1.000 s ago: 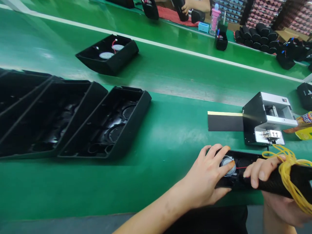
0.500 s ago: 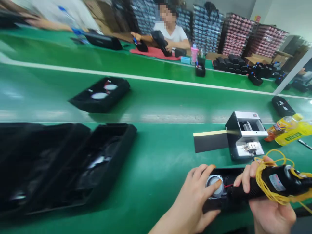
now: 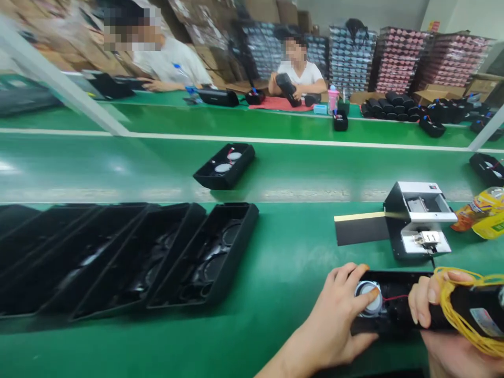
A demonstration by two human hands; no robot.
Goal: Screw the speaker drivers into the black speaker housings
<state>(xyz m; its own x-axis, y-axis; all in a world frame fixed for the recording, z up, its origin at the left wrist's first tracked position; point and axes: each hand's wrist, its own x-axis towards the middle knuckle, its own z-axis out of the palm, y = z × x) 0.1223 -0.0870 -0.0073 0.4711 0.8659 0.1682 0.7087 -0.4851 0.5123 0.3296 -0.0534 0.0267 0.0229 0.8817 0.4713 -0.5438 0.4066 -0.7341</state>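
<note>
My left hand (image 3: 342, 317) grips the near left end of a black speaker housing (image 3: 401, 278), with its thumb resting on a round speaker driver (image 3: 368, 298) inside. A thin red wire runs from the driver to the right. My right hand (image 3: 437, 304) is wrapped round a black electric screwdriver (image 3: 466, 310), a yellow cord (image 3: 449, 312) coiled about it. The screwdriver lies across the right part of the housing, and its tip cannot be made out. Behind the housing stands a silver and black screw feeder (image 3: 421, 223).
Several open black housings (image 3: 236, 247) lean in a row at left. One housing with white drivers (image 3: 226, 165) sits on the green belt. A black mat (image 3: 360, 229) and drink bottles (image 3: 478, 210) flank the feeder. Two people work across the belt.
The view has swung left, so everything appears farther right. My right hand and the screwdriver have shifted right, away from the driver. My left hand keeps its hold on the housing.
</note>
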